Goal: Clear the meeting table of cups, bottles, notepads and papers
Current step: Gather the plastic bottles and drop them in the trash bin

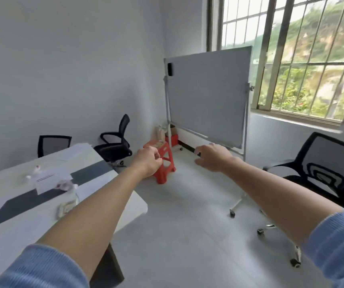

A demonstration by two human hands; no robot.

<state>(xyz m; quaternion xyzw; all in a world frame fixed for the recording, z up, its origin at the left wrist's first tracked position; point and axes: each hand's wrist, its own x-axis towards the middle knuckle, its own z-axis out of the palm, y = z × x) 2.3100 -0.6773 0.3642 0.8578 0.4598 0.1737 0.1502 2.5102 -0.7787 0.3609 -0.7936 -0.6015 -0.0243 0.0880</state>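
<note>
— At centre frame, what are my hands doing?

— Both reach out over the floor, to the right of the table [21,235]. Your left hand [149,161] sits in front of the stool [164,165]. Its fingers curl in toward the palm, and nothing shows in them. Your right hand [213,157] is level with it, further right, below the whiteboard [208,96]. Those fingers bend down, slack, thumb apart, and they hold nothing either.

— Where is the stuff you want me to clear?

— Lower left, on the table, well apart from both your hands. A paper [50,177] lies across the dark stripe, with a crumpled scrap [65,185] at its right corner. Nearer you, by your left forearm, stands a clear container [68,204], too blurred for me to tell cup from bottle. Small white bits [36,169] lie just left of the paper. More sheets [75,151] lie at the table's far end.

— And around me?

— Two black chairs [115,142] stand past the far end of the table, at middle left. A third chair [329,173] stands at the right edge, below the window [302,59]. Your blue sleeves [42,267] fill both bottom corners.
</note>
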